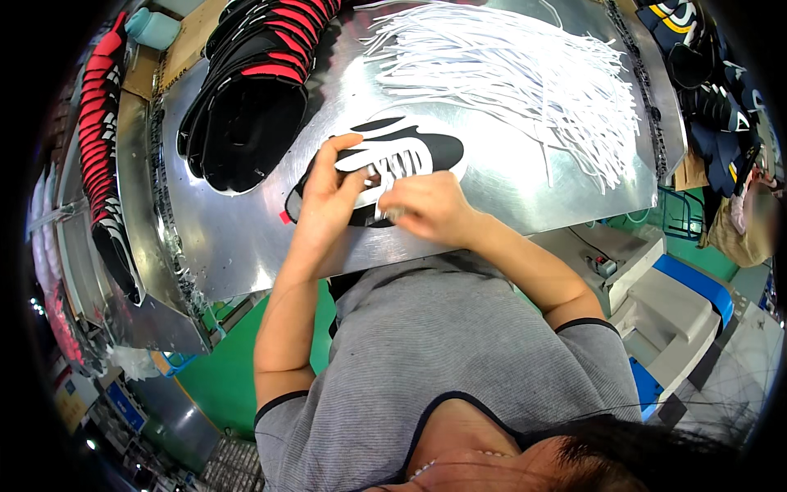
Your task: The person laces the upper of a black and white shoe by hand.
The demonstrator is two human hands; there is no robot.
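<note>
A black-and-white shoe upper (443,150) lies on the metal table in front of me, with a small red tab at its left end. White lacing (403,164) crosses its middle opening. My left hand (329,193) grips the upper's left part, index finger bent over the far side and thumb near the eyelets. My right hand (430,207) is closed at the near side of the lacing, its fingertips slightly blurred, on what looks like the white shoelace. My fingers hide part of the upper's near edge.
A stack of black-and-red shoe uppers (246,131) stands at the far left of the metal table (492,197). Loose white shoelaces (525,74) spread over its far right. More uppers line the left (102,180) and right (705,90) sides. A light-blue object (153,29) is at far left.
</note>
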